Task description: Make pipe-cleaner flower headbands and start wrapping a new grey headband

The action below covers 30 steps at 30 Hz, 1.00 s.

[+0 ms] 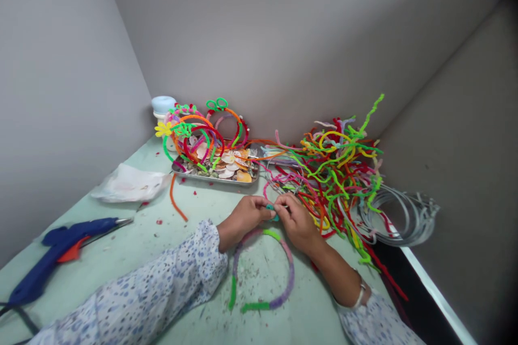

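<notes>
My left hand (245, 219) and my right hand (297, 222) meet over the middle of the table, both closed in a pinch. Between their fingertips is a small teal pipe cleaner (274, 217), bent or coiled and partly hidden by the fingers. Just below the hands, a headband (290, 280) wrapped in green, pink and purple pipe cleaner lies on the table. Its open ends point toward me, and its top passes close under my fingers.
Behind stands a metal tray (214, 177) of shell-like pieces, with colourful finished headbands (202, 129) on it. Right is a tangled pipe cleaner pile (335, 167) beside bare headbands (416, 221). Left lie a blue glue gun (52, 259) and a plastic bag (129, 183). Grey walls surround the table (194, 312).
</notes>
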Tool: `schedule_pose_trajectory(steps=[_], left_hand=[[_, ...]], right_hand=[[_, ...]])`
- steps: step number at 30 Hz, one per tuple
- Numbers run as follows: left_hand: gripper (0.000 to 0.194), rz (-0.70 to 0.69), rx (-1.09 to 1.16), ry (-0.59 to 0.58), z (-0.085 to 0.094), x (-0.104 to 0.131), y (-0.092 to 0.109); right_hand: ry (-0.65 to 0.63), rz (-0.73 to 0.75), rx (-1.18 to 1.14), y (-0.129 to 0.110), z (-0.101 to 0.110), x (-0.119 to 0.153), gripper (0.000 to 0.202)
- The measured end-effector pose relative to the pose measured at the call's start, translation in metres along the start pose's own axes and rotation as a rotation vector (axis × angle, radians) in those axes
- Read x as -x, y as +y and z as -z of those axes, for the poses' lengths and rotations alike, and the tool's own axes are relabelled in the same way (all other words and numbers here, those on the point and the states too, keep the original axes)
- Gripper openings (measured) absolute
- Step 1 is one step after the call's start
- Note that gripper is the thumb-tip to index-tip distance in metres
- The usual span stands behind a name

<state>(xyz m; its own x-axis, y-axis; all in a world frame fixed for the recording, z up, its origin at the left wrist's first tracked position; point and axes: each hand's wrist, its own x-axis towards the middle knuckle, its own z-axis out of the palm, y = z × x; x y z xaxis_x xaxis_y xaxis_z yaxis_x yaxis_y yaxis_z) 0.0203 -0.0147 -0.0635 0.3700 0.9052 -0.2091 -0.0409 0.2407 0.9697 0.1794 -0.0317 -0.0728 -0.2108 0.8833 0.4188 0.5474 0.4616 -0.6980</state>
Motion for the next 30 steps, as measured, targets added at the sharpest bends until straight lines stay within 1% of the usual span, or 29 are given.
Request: schedule_pose_trajectory(steps=[4,6,8,11,13,15,19,21,24,30], left_hand=[[0.031,-0.053,0.105,-0.095,-0.001,-0.001,0.0],[0.034,-0.048,0.139,-0.079,-0.001,-0.001,0.0],[0.032,-0.037,0.128,-0.03,-0.001,-0.002,0.0],[0.025,-0.052,0.054,0.022,-0.001,-0.002,-0.001],[0.024,-0.069,0.005,0.026,0.0,-0.002,-0.002],[0.024,-0.084,-0.033,0.021,0.0,-0.003,-0.005],[0.023,-0.127,-0.105,0.02,0.001,-0.005,-0.007],[0.021,-0.133,-0.139,0.024,0.002,-0.005,-0.007],[0.018,-0.141,-0.183,0.025,0.001,-0.004,-0.006],[0.014,-0.171,-0.277,0.009,0.001,-0.003,-0.008]], right_hand=[[0.03,-0.244,-0.189,0.002,-0.002,-0.001,0.016],[0.022,-0.32,-0.274,0.003,-0.003,-0.001,0.018],[0.012,-0.342,-0.327,0.003,-0.003,-0.001,0.019],[0.032,-0.324,-0.341,0.003,-0.003,-0.002,0.018],[0.057,-0.293,-0.318,0.001,-0.002,-0.003,0.018],[0.063,-0.24,-0.267,0.0,0.001,-0.004,0.018],[0.035,-0.112,-0.146,-0.002,0.004,-0.004,0.014],[0.031,-0.074,-0.095,-0.003,0.005,-0.004,0.013],[0.023,-0.064,-0.034,-0.004,0.005,-0.004,0.012],[-0.002,-0.118,0.056,-0.008,0.004,-0.004,0.013]])
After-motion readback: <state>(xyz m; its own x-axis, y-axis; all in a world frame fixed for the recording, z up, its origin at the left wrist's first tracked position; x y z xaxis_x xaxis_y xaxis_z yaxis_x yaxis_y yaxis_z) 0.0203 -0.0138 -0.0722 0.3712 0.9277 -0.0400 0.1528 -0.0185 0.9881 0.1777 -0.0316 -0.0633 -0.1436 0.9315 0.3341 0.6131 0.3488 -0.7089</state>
